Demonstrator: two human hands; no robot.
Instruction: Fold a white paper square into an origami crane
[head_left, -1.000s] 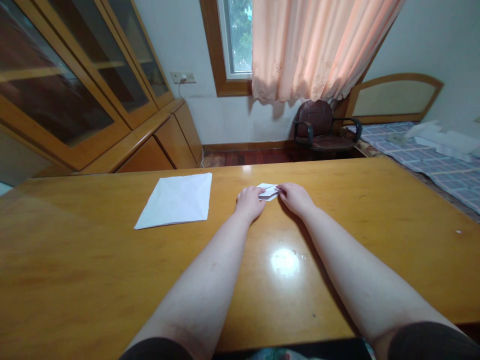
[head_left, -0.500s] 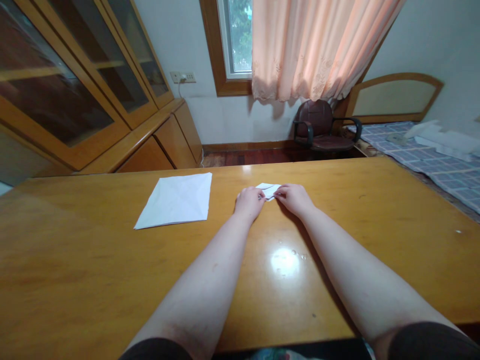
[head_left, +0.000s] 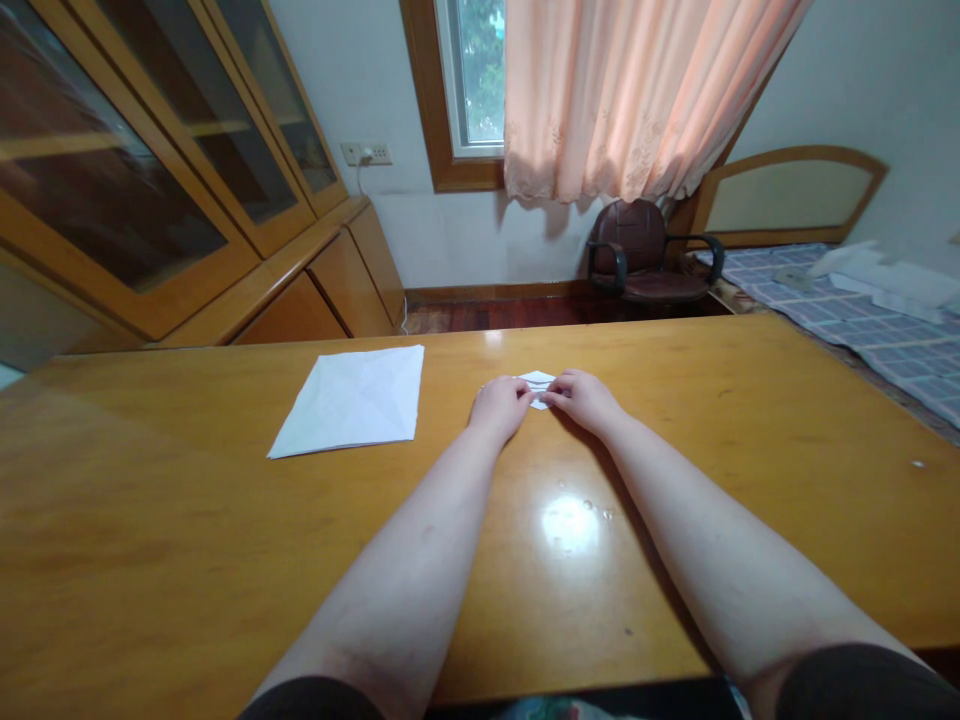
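Near the middle of the surface (head_left: 750,430) | small folded paper (head_left: 538,384) is pinched at both ends by the left hand (head_left: 501,405) and the right hand (head_left: 589,398), likely so its folds are pressed flat | big white sheet (head_left: 352,400) is laid apart, left.

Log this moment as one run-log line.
left hand: grip on small folded paper | right hand: grip on same paper | paper: on wooden table | white sheet: left, untouched

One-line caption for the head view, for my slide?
Left hand and right hand pinch a small folded paper on the wooden table; a larger creased sheet lies apart, leftward.
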